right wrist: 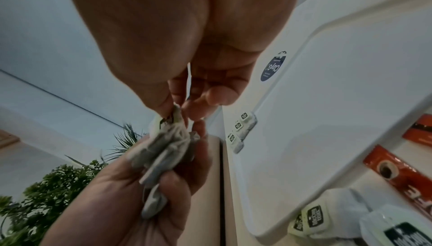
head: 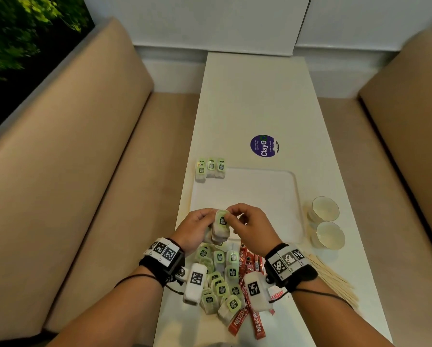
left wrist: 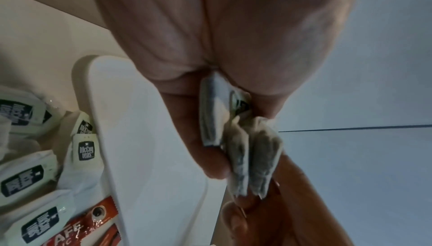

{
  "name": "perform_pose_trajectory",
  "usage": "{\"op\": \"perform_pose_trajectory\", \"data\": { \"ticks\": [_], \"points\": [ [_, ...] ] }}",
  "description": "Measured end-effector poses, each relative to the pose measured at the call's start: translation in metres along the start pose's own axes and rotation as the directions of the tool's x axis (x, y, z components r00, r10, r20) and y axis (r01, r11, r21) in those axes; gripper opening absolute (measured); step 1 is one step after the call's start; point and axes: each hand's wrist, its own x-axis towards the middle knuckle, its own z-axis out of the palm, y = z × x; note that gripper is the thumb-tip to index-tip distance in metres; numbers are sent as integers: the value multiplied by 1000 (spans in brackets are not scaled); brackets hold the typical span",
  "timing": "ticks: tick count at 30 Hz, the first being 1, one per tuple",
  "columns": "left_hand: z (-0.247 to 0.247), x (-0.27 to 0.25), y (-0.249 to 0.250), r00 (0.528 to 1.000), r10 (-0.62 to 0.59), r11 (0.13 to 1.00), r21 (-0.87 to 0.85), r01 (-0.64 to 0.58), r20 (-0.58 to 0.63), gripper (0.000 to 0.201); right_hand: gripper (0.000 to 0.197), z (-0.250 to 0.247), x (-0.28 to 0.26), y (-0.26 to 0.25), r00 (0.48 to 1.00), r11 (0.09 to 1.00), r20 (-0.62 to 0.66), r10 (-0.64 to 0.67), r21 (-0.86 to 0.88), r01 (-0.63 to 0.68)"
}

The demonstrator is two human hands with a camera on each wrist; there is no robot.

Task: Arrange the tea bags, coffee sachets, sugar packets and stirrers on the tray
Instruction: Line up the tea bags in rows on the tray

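My left hand (head: 197,227) grips a small stack of tea bags (head: 220,229) above the near edge of the white tray (head: 272,196). My right hand (head: 245,221) pinches the green tag at the top of that stack (right wrist: 173,119). The left wrist view shows the tea bags (left wrist: 245,148) clamped between thumb and fingers. Three tea bags (head: 211,169) lie in a row at the tray's far left corner. A heap of loose tea bags (head: 220,279) and red coffee sachets (head: 250,319) lies near me under my wrists. Wooden stirrers (head: 335,279) lie to the right.
Two glass cups (head: 326,221) stand right of the tray. A purple round sticker (head: 263,146) sits on the long white table (head: 255,96) beyond it. Beige benches (head: 85,171) flank the table on both sides. A white sugar packet (head: 277,295) peeks out under my right wrist.
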Motion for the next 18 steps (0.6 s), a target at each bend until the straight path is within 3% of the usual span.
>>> {"op": "perform_pose_trajectory", "data": {
  "ticks": [5,10,18],
  "points": [
    [-3,6,-1,998,-2,997,-77,-3,-66,28,10,8,5,1,1000,1000,-27,6,15,-5],
    [-5,8,-5,995,16,999,-45,-20,-99,33,8,15,4,6,999,999,-21,44,30,-44],
    [-5,4,-5,999,-13,997,-81,9,-51,35,10,23,7,9,999,999,-47,23,42,-21]
  ]
}}
